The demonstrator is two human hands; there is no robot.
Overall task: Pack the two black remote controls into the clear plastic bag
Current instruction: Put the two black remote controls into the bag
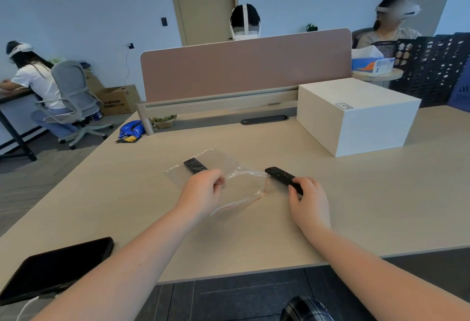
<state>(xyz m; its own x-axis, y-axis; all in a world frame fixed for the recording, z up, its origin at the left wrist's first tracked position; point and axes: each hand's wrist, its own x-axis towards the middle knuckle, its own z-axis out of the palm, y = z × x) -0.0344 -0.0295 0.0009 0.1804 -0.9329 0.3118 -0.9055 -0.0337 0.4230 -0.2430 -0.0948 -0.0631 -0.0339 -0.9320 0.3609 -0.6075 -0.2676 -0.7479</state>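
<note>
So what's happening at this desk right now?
A person is packing remotes into a clear plastic bag on the desk. The left hand holds the bag's upper layer near its mouth; one black remote seems to be already inside. The right hand grips the second remote, pointing toward the opening but still outside.

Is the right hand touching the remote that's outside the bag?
Touching. In the head view the right hand has its fingers wrapped over the near end of the remote, just right of the bag's mouth.
</note>
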